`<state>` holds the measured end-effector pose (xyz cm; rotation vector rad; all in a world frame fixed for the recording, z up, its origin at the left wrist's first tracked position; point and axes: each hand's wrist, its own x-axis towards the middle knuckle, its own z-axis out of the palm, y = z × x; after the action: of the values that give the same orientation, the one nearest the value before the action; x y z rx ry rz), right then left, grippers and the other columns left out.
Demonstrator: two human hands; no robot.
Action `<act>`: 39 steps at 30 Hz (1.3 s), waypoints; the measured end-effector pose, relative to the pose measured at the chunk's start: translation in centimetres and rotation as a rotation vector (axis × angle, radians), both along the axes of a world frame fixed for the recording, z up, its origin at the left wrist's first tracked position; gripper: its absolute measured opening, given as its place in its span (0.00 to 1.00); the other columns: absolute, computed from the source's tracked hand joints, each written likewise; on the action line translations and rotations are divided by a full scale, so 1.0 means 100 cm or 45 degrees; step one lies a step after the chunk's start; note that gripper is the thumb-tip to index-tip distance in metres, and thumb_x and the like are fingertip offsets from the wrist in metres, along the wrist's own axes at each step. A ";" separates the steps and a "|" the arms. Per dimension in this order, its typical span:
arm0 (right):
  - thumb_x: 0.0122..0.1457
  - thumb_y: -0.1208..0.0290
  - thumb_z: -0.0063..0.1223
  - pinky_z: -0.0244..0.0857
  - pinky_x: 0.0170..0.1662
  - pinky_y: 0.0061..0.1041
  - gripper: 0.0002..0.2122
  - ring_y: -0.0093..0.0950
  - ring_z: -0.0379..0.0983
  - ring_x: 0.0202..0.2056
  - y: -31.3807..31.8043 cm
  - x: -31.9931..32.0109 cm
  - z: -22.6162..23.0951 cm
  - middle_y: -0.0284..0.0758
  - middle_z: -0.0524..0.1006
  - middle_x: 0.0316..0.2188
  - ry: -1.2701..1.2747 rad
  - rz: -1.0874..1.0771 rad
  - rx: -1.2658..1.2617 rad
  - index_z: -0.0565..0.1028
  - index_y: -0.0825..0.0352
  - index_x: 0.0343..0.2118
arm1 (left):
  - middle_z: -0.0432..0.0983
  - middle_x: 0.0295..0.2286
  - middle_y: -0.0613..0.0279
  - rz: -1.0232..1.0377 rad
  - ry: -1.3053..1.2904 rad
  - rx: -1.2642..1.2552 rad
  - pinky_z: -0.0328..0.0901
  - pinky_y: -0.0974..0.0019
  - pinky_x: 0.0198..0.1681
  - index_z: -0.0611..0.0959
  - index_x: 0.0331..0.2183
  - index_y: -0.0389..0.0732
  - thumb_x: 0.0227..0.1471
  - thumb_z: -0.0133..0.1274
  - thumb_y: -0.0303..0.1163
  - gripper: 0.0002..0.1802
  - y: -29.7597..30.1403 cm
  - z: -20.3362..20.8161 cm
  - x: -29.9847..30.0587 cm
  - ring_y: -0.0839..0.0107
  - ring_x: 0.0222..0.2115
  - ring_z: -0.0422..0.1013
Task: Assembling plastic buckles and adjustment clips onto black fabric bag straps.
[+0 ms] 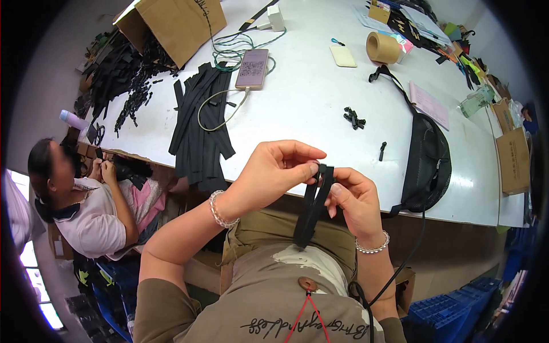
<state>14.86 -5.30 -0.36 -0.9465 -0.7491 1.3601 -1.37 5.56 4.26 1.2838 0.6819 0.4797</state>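
Observation:
Over my lap, just off the table's front edge, a long black fabric strip [310,214] hangs doubled down toward my shirt. My left hand [278,168] pinches its upper end between thumb and forefinger. Close by on the right, my right hand [353,197] grips the same strip near the top, its other fingers curled. Whether a small part sits at the strip's end between the fingertips is too small to tell. On the table beyond lie a cluster of small black pieces [354,118] and a single small black piece [382,151].
A pile of flat black strips [200,134] overhangs the front edge at left, beside a phone [252,70] on a cable. A black mesh pouch [426,163] lies right, tape roll [382,47] behind. Another person [94,211] sits left, near a cardboard box [177,26].

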 end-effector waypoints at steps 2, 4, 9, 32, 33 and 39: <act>0.57 0.79 0.48 0.66 0.24 0.14 0.09 0.17 0.69 0.24 0.000 0.002 -0.004 0.34 0.75 0.26 0.012 0.000 0.011 0.71 0.75 0.41 | 0.76 0.30 0.63 -0.012 0.011 0.020 0.70 0.76 0.35 0.78 0.39 0.31 0.50 0.53 0.22 0.12 -0.002 -0.002 -0.001 0.80 0.30 0.72; 0.57 0.79 0.48 0.66 0.23 0.14 0.08 0.17 0.70 0.23 0.001 0.002 -0.006 0.34 0.75 0.26 0.022 0.000 0.022 0.72 0.75 0.40 | 0.76 0.29 0.64 -0.063 0.087 0.101 0.71 0.76 0.33 0.79 0.39 0.33 0.49 0.53 0.23 0.12 -0.003 0.003 -0.002 0.81 0.29 0.72; 0.56 0.80 0.49 0.64 0.22 0.13 0.06 0.16 0.69 0.21 -0.002 -0.005 -0.009 0.33 0.75 0.24 0.002 -0.071 0.053 0.73 0.74 0.37 | 0.77 0.26 0.66 -0.170 0.277 0.327 0.66 0.80 0.27 0.81 0.35 0.34 0.47 0.55 0.24 0.10 0.001 0.019 -0.006 0.86 0.26 0.69; 0.52 0.84 0.54 0.66 0.24 0.12 0.04 0.15 0.71 0.22 -0.025 -0.017 0.031 0.31 0.74 0.23 -0.266 0.028 -0.006 0.72 0.72 0.30 | 0.75 0.20 0.68 -0.745 0.575 -0.119 0.65 0.80 0.21 0.82 0.28 0.35 0.47 0.60 0.37 0.13 0.012 0.043 -0.007 0.83 0.19 0.69; 0.52 0.84 0.54 0.66 0.25 0.12 0.04 0.15 0.71 0.22 -0.025 -0.017 0.031 0.31 0.74 0.23 -0.286 0.037 -0.021 0.72 0.72 0.30 | 0.75 0.20 0.68 -0.745 0.575 -0.120 0.65 0.80 0.21 0.82 0.28 0.35 0.47 0.60 0.37 0.13 0.011 0.042 -0.007 0.83 0.19 0.69; 0.55 0.82 0.51 0.68 0.26 0.15 0.02 0.17 0.72 0.23 -0.024 -0.016 0.025 0.33 0.75 0.23 -0.190 0.113 -0.036 0.71 0.73 0.31 | 0.75 0.19 0.68 -0.716 0.626 -0.094 0.65 0.80 0.21 0.82 0.26 0.35 0.46 0.61 0.37 0.13 0.009 0.040 -0.006 0.82 0.18 0.70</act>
<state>13.24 -7.74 2.13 -1.0562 -0.8964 1.3910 -1.96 6.51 8.23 1.4638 0.6929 -0.3297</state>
